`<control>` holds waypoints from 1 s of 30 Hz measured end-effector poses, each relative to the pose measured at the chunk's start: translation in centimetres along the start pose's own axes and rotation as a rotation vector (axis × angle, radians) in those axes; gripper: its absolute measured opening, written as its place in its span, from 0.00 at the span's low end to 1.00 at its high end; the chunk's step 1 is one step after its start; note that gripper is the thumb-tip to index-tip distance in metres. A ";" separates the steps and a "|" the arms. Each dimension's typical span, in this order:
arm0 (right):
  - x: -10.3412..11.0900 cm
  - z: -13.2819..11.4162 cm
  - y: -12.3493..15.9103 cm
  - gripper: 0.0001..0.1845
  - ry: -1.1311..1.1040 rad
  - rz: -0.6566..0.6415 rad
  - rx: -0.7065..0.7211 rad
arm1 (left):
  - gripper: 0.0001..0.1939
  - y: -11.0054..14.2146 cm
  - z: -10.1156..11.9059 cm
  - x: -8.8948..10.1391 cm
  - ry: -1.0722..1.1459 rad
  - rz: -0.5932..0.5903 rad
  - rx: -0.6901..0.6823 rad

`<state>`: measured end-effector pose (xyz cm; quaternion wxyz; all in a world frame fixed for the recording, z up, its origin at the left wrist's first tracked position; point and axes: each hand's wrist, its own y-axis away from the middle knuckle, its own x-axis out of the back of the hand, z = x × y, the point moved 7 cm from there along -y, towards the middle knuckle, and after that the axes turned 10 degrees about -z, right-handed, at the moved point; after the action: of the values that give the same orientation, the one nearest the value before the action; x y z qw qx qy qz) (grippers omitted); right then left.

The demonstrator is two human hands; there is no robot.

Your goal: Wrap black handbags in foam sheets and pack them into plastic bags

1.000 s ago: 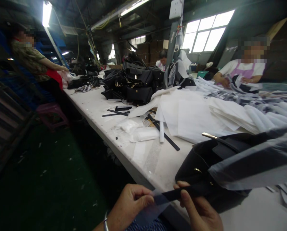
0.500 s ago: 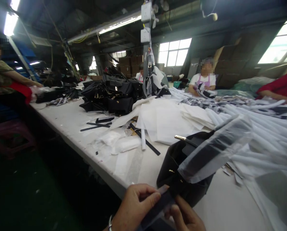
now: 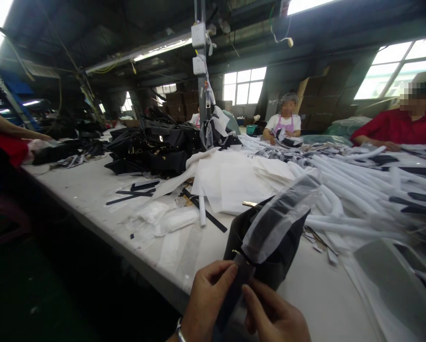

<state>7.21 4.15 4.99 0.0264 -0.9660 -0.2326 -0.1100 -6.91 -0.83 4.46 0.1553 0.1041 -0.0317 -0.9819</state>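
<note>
A black handbag [image 3: 284, 266] with gold fittings stands at the near edge of the table. Its handle [image 3: 273, 221], wrapped in translucent film, arches up to the right. In front of the bag I hold a dark strap [image 3: 230, 297] that has clear film over it. My left hand [image 3: 208, 294] pinches the strap's upper part between thumb and fingers, close to a gold fitting. Lower on the other edge, my right hand [image 3: 275, 311] is closed on the same strap. Its lower end runs out of view between my wrists.
White sheets [image 3: 230, 180] and crumpled film [image 3: 152, 216] lie on the white table [image 3: 184, 256]. Black bags [image 3: 156, 147] are heaped behind, beside a post with sockets [image 3: 198, 47]. White-wrapped straps [image 3: 344, 180] spread rightward. Co-workers sit across, one in red [image 3: 405, 126]; another stands far left.
My view has turned a little to the right. My right hand has come up along the strap, fingers closing at its edge. The left hand still pinches it near the bag.
</note>
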 end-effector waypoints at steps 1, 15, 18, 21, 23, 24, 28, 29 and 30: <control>0.0 -0.4 -0.2 0.22 0.012 0.003 -0.002 | 0.21 -0.1 0.0 0.0 0.008 0.015 -0.006; -0.4 -2.5 -0.7 0.27 0.172 0.021 -0.061 | 0.19 0.8 -2.3 0.5 0.031 0.008 -0.056; -0.5 -3.3 -0.8 0.28 0.224 0.028 -0.062 | 0.18 0.8 -2.2 0.4 0.035 0.028 -0.095; -0.5 -3.9 -0.8 0.29 0.275 0.055 -0.047 | 0.19 0.6 -2.4 0.4 0.073 0.027 -0.087; -0.6 -4.1 -0.8 0.29 0.295 0.065 -0.037 | 0.19 0.4 -2.5 0.4 0.095 0.013 -0.080; -0.6 -4.2 -0.7 0.29 0.303 0.069 -0.036 | 0.19 0.3 -2.5 0.4 0.101 0.009 -0.082; -0.5 -4.3 -0.6 0.26 0.297 0.100 -0.049 | 0.17 -0.2 -2.3 0.6 0.121 -0.004 -0.084; -0.6 -4.4 -0.6 0.26 0.293 0.110 -0.048 | 0.17 -0.3 -2.2 0.5 0.131 -0.005 -0.087; -0.6 -4.4 -0.7 0.26 0.290 0.117 -0.045 | 0.17 -0.3 -2.1 0.5 0.143 -0.004 -0.090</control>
<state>5.47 4.01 9.18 0.0444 -0.9522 -0.1671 -0.2520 -7.03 -0.74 2.23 0.1596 0.1671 0.0241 -0.9726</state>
